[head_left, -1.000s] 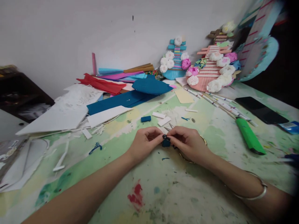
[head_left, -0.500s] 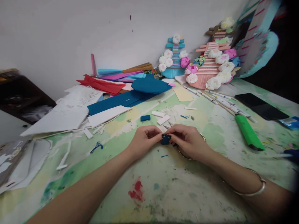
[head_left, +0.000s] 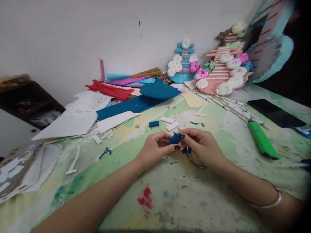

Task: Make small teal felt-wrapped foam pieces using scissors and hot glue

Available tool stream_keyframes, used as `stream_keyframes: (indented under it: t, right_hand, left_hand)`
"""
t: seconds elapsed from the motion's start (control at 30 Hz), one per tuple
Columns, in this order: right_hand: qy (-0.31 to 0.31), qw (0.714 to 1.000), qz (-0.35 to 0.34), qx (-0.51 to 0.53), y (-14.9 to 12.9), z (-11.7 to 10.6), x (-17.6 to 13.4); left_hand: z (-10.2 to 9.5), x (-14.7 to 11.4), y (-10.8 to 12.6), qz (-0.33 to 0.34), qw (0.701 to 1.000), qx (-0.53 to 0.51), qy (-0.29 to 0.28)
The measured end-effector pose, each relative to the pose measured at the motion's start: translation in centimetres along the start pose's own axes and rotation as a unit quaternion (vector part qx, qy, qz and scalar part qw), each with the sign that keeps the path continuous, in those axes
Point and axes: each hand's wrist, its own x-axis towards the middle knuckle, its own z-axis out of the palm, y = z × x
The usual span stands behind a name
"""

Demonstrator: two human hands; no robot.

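Observation:
Above the table's middle, my left hand (head_left: 155,147) grips a small blue paper-covered piece (head_left: 174,139) between thumb and fingers. My right hand (head_left: 200,145) pinches the same piece at its right end. Below my right palm shows a gold-coloured loop (head_left: 196,164), which looks like a scissors handle. Thin pointed metal tips (head_left: 179,129) stick out just beyond the fingers; the rest is hidden. A dark blue scrap (head_left: 186,150) sits under the right fingers. Beyond the hands lie a blue block (head_left: 154,124) and two white blocks (head_left: 167,120).
Blue crepe paper (head_left: 126,105), red paper (head_left: 111,89) and white foam sheets (head_left: 68,121) lie at the back left. Flower-decorated guitar-like crafts (head_left: 184,64) lean on the wall. A green cutter (head_left: 262,139), a phone (head_left: 277,112) and pencils (head_left: 233,110) lie right. Blue thread-like scraps (head_left: 105,152) lie left.
The blue piece has been turned and tilted, so a longer face of it shows between my hands. My left thumb has shifted along its lower edge. The view has moved slightly.

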Motion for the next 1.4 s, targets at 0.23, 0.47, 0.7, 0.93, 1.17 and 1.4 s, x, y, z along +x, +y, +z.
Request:
stream_keyframes:
  t: [0.23,0.47,0.7,0.93,1.17,1.4]
  right_hand:
    - [0.049,0.994,-0.081,-0.063,0.5,0.3,-0.6]
    - [0.071,0.982,-0.11,-0.139,1.0,0.1,-0.4]
    - [0.053,0.962,-0.174,-0.202,0.9,-0.3,-0.6]
    - [0.081,0.97,-0.158,-0.166,0.7,-0.7,-0.3]
    - [0.138,0.989,-0.053,-0.025,0.3,-1.2,0.4]
    - [0.148,0.987,-0.005,0.065,0.8,-1.9,1.0]
  left_hand:
    - [1.0,-0.4,0.4,-0.04,0.997,-0.071,0.003]
    - [1.0,-0.3,0.3,-0.074,0.992,-0.102,0.004]
    - [0.7,-0.5,0.4,-0.066,0.994,-0.083,-0.012]
    - [0.1,-0.3,0.8,-0.068,0.992,-0.072,0.073]
    - [-0.9,0.0,0.9,-0.051,0.987,-0.073,0.131]
    - [-2.4,0.5,1.0,0.016,0.975,-0.077,0.205]
